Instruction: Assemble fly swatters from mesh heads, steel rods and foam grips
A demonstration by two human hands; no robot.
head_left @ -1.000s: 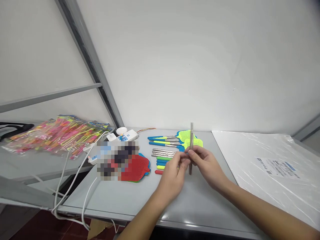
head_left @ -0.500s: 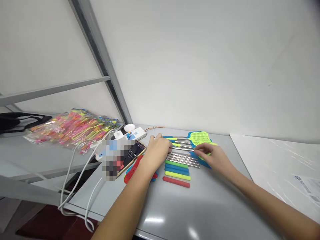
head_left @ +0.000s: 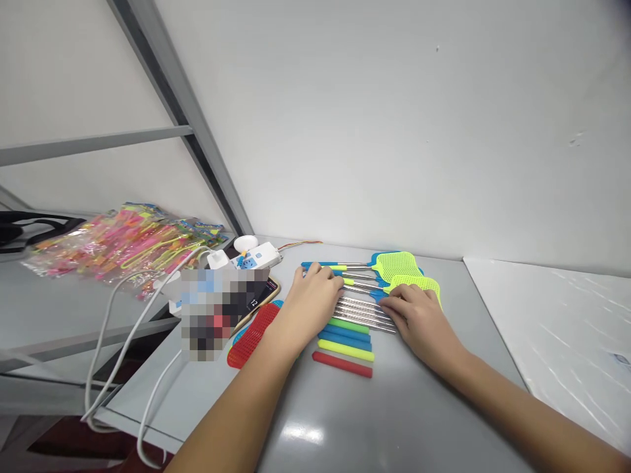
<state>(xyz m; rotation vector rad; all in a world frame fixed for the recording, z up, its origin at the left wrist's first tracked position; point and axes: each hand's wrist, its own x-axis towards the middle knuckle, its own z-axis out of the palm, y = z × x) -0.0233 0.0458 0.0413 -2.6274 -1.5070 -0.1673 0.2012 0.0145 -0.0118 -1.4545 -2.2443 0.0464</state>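
Observation:
My left hand [head_left: 315,295] lies palm down with curled fingers over the handle ends of the laid-out fly swatters; a yellow handle [head_left: 349,282] comes out beside its fingertips. Closed at the right ends of a row of thin metal rods [head_left: 365,314] is my right hand [head_left: 421,322], its fingertips partly hiding them. Yellow-green mesh swatter heads [head_left: 398,266] lie beyond that hand, over blue ones. Below the rods are loose grip sleeves: green [head_left: 350,324], blue [head_left: 345,338], yellow [head_left: 345,349] and red [head_left: 342,364]. Red mesh heads [head_left: 254,335] lie left of my left forearm.
A phone [head_left: 261,295], partly blurred out, and a white power strip [head_left: 263,255] with white cables [head_left: 125,341] are on the left. Bagged colourful items [head_left: 133,243] cover the shelf at far left. A white sheet [head_left: 552,315] lies on the right; a wall stands behind.
My right hand has come down from a swatter's shaft to the ends of the loose rods. My left hand stays over the handles. The camera view has shifted slightly.

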